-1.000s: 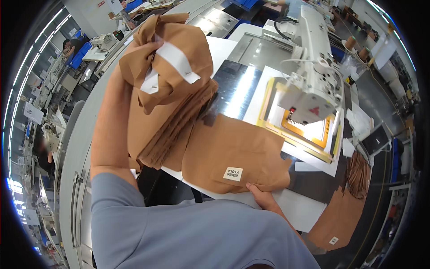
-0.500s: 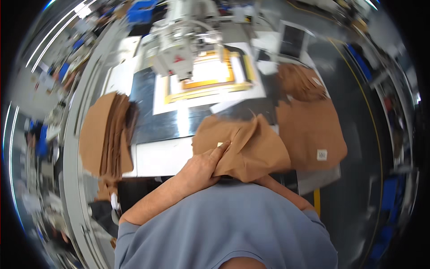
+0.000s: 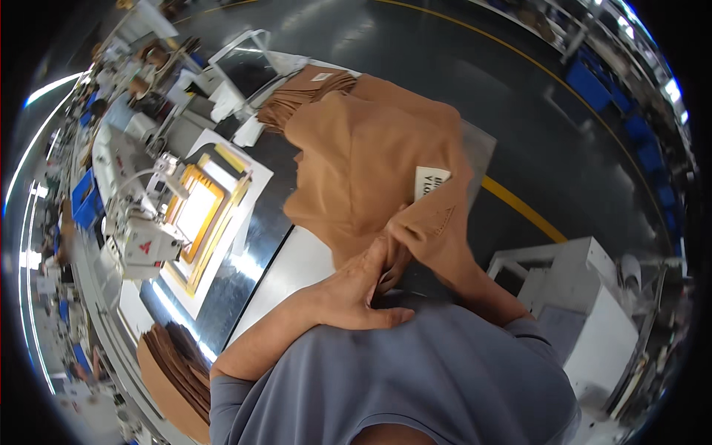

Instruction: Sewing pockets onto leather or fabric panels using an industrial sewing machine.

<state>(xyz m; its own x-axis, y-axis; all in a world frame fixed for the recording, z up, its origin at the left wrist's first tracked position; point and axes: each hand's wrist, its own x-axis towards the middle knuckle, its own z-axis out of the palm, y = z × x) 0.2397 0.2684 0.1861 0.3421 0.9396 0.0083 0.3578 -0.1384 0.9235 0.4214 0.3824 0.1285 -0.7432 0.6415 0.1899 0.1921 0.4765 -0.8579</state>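
Note:
A brown fabric piece (image 3: 356, 163) with a pale label (image 3: 430, 182) spreads out in front of me, one corner folded over near its label. My right hand (image 3: 402, 252), partly covered by that fold, pinches the fabric's near edge. Against the same edge, beside the right hand's fingers, lies my left hand (image 3: 348, 285). Its fingers are stretched forward and its thumb stands well apart, so it looks open. The fingertips of the left hand are partly hidden.
Left of the fabric stands a white machine (image 3: 148, 237) with a lit yellow frame (image 3: 196, 215). A brown fabric stack (image 3: 170, 378) sits at lower left; bunched brown pieces (image 3: 300, 96) lie at the far side. At right is a white cabinet (image 3: 571, 304), near a yellow floor line (image 3: 523, 208).
My view has swung to the right, so the machine now appears at left. The fabric piece has been opened out and moved right, over the labelled pile. My left hand's thumb has spread from the cloth.

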